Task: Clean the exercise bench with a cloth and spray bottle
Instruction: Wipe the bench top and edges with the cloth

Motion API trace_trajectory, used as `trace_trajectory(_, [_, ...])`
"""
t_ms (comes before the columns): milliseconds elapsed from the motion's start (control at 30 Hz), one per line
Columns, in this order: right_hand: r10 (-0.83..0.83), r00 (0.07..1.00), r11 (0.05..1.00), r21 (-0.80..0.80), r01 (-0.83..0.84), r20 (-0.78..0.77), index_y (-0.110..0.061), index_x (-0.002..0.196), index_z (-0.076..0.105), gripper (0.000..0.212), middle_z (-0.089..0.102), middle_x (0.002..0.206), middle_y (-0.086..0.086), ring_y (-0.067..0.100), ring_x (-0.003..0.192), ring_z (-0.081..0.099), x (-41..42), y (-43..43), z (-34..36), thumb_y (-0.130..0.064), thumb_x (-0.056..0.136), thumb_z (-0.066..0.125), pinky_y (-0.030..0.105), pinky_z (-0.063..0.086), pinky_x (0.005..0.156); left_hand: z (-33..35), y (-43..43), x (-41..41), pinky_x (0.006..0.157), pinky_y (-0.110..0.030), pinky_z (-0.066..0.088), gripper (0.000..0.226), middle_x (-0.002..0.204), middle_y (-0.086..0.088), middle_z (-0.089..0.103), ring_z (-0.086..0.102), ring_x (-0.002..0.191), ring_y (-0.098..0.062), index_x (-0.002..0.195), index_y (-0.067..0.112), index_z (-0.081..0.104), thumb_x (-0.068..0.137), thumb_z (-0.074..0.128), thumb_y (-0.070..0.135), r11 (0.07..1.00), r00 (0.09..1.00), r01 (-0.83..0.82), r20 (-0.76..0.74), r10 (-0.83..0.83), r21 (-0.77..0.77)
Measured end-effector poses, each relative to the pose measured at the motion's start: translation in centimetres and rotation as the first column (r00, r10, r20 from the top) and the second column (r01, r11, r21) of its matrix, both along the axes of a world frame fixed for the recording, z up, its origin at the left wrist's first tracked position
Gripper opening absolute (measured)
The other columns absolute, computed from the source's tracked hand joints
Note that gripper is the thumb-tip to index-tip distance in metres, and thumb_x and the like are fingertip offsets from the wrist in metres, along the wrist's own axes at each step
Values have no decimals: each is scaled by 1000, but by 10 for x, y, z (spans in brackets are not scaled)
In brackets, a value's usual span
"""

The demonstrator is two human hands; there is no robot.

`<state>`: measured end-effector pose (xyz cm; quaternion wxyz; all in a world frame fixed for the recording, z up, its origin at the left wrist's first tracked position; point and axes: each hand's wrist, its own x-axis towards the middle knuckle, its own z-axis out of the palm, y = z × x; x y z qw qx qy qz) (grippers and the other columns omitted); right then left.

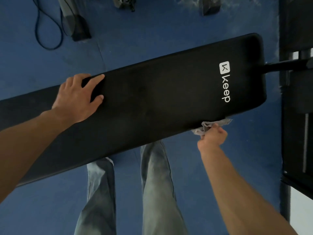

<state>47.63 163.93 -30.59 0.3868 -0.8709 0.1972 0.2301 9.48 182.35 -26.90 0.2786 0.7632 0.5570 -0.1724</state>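
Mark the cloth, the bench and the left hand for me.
cloth (199,131), head view, grey bunched fold at the bench's near edge.
bench (160,99), head view, middle of the black pad's top.
left hand (76,97), head view, back of the hand, lying flat on the pad.

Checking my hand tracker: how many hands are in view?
2. The left hand rests flat on the bench; the right hand grips the cloth at the bench's near edge.

Bench pad (152,99) bare between both hands
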Motion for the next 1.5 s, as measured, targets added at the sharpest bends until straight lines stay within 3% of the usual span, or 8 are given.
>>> trace_trajectory(200, [-50, 940, 993, 87, 84, -337, -3, 60, 64, 36, 66, 64, 23, 29, 50, 55, -176, -21, 4, -1, 91, 45, 34, 49, 50, 0, -15, -39, 118, -61, 27, 70, 156, -18, 31, 32, 140, -44, 157, 32, 26, 96, 56, 46, 998, 1000, 23, -23, -21, 60])
trace_trajectory(267, [-104, 864, 981, 91, 170, -493, 4, 91, 66, 19, 68, 88, 30, 39, 71, 66, -245, -27, 15, -9, 88, 53, 53, 60, 73, -2, -15, -42, 119, -60, 25, 68, 157, -18, 30, 31, 142, -43, 157, 32, 25, 98, 53, 47, 997, 999, 34, -13, -33, 68])
trace_trajectory(367, [-171, 799, 971, 38, 235, -576, -3, 107, 61, 17, 69, 99, 16, 27, 82, 67, -299, -28, 30, 2, 97, 49, 41, 58, 80, -5, -14, -47, 119, -60, 25, 66, 158, -17, 30, 31, 143, -42, 157, 33, 24, 98, 50, 49, 996, 999, 44, 1, -44, 80])
trace_trajectory(800, [-115, 928, 948, 240, 209, -356, -7, 115, 66, 20, 72, 110, 10, 19, 94, 71, -152, -18, 30, -3, 99, 56, 31, 58, 81, 4, -98, -161, 119, -66, 13, 69, 160, -23, 20, 18, 150, -44, 155, 26, 31, 94, 62, 37, 956, 966, -246, -40, 256, 160])
trace_trajectory(933, [-124, 879, 954, 187, 233, -460, -9, 95, 65, 17, 69, 93, 9, 20, 81, 67, -241, -26, 20, 1, 97, 51, 37, 59, 87, 8, -143, -195, 119, -66, 14, 71, 160, -23, 20, 17, 150, -44, 154, 22, 30, 94, 64, 33, 888, 895, -428, -59, 442, 170])
trace_trajectory(1167, [-81, 724, 997, -45, 69, -685, -13, 114, 64, 20, 66, 99, 10, 20, 88, 62, -395, -56, 29, -6, 96, 58, 30, 50, 71, 10, -194, -243, 120, -67, 6, 69, 165, -17, 7, 3, 154, -39, 156, 28, 22, 97, 57, 39, 712, 694, -692, -159, 702, 124])
trace_trajectory(1400, [-37, 788, 993, 62, 96, -615, -14, 122, 63, 28, 70, 100, 8, 23, 92, 66, -345, -49, 26, -5, 97, 53, 42, 53, 89, 10, -207, -285, 123, -61, 6, 74, 168, -13, -1, 0, 155, -34, 159, 32, 11, 97, 51, 44, 364, 344, -925, -165, 924, 110])
trace_trajectory(1500, [-19, 836, 995, 73, 70, -549, -12, 129, 61, 31, 71, 110, 8, 23, 100, 67, -317, -49, 26, -9, 99, 54, 48, 54, 88, 6, -214, -294, 123, -56, 15, 77, 168, -12, -2, 3, 154, -35, 160, 32, 8, 97, 52, 45, 336, 330, -941, -131, 935, 32])
